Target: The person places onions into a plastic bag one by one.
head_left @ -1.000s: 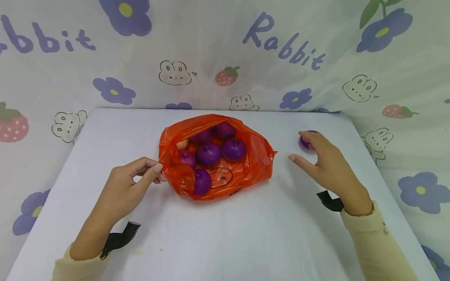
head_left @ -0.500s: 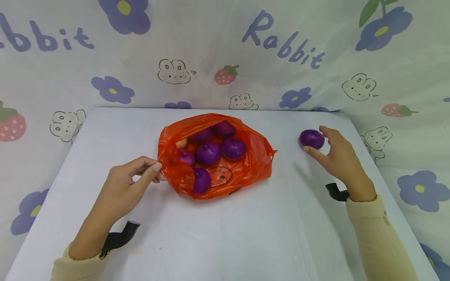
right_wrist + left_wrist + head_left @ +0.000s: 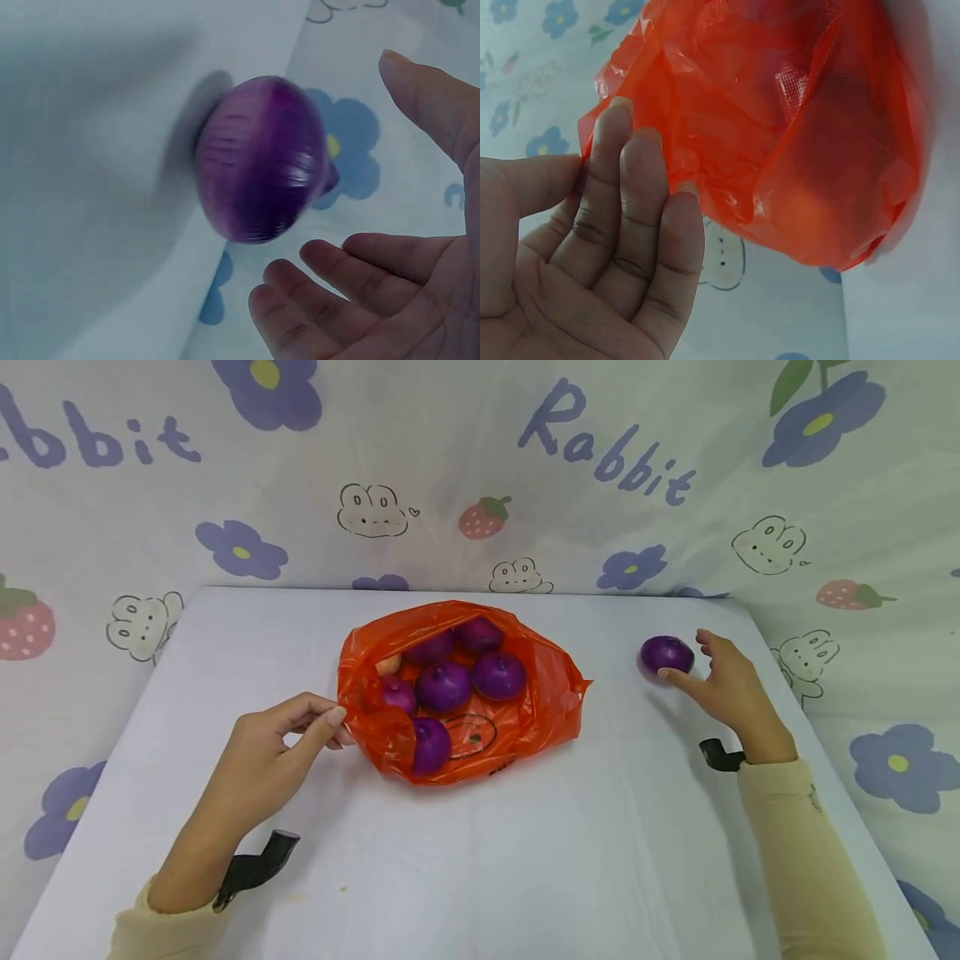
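An orange-red plastic bag (image 3: 551,693) lies with its mouth open in the middle of the white table. Inside are several purple onions (image 3: 444,687) and a partly hidden tan round thing (image 3: 388,665). My left hand (image 3: 266,764) pinches the bag's left rim between thumb and index finger; the left wrist view shows the other fingers of this hand (image 3: 622,247) extended beside the plastic. A lone purple onion (image 3: 667,654) sits at the table's back right. Right beside it, my right hand (image 3: 731,693) is spread with thumb and fingers apart, and the right wrist view shows a gap between hand and onion (image 3: 262,161).
The white table (image 3: 525,868) ends at a back edge against a printed cloth (image 3: 427,452) with rabbits, flowers and strawberries. Black straps (image 3: 258,868) stick out at both wrists.
My right hand has drawn back to the right from over the lone onion, which now shows fully. The left hand keeps its pinch on the bag, and the bag stays put.
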Motion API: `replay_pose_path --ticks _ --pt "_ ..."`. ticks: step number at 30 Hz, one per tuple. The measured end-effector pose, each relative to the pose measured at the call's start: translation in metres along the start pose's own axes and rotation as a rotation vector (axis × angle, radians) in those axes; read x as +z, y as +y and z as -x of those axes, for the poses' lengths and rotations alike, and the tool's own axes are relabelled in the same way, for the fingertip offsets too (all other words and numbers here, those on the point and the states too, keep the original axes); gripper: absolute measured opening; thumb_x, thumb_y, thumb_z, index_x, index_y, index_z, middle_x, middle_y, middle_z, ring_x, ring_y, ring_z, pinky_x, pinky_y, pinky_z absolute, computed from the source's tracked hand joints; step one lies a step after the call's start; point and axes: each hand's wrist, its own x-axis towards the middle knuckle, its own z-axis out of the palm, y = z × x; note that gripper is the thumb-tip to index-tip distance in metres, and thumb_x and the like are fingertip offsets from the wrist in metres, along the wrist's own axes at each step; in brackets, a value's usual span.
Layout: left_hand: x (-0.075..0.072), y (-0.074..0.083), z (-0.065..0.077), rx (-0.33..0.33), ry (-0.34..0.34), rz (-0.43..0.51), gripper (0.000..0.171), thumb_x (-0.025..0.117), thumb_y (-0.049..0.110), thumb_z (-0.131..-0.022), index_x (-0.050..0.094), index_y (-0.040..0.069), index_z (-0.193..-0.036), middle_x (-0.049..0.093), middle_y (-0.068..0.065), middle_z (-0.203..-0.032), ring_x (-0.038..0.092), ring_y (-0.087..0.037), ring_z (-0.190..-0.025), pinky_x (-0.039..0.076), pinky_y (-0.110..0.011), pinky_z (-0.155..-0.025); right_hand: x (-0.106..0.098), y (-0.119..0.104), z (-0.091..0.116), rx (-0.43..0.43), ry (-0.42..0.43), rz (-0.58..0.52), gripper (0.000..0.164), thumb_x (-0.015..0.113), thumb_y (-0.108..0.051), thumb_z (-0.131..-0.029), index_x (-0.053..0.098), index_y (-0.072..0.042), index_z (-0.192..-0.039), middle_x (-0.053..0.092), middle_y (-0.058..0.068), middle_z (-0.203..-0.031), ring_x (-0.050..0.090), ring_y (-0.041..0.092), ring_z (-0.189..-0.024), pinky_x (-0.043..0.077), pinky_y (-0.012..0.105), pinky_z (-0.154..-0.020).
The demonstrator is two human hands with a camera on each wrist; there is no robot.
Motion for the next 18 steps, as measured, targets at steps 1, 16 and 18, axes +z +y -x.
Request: replay_pose_path --ticks 1,16,18 --pt "0.0 0.0 0.0 0.001 0.0 0.001 0.013 0.064 0.023 -0.107 0.074 0.016 -0.105 0.074 0.006 -0.085 0.067 -0.007 -0.085 0.05 -0.018 -0.073 0.001 0.002 -0.002 0.009 -0.009 -0.004 0.099 0.077 -0.045 -0.095 0.026 0.013 -0.157 0.041 0.041 -0.149 0.047 0.06 -0.13 0.039 0.07 -0.106" --pt "0.001 -0.003 -0.001 0.02 0.008 0.011 0.01 0.066 0.017 -0.105 0.075 0.014 -0.107 0.074 0.01 -0.086 0.067 -0.006 -0.085 0.049 -0.012 -0.077 0.018 0.016 -0.018 0.095 -0.092 -0.036 0.11 0.075 -0.054 -0.094 0.016 0.015 -0.159 0.028 0.041 -0.158 0.034 0.06 -0.141 0.031 0.072 -0.111" --pt "0.001 -0.003 -0.001 0.023 0.008 0.012 0.01 0.066 0.017 -0.105 0.075 0.014 -0.106 0.074 0.01 -0.086 0.067 -0.006 -0.084 0.048 -0.012 -0.077 0.021 0.016 -0.019 0.107 -0.097 -0.045 0.109 0.074 -0.053 -0.095 0.016 0.014 -0.158 0.027 0.042 -0.158 0.034 0.059 -0.142 0.031 0.072 -0.112"
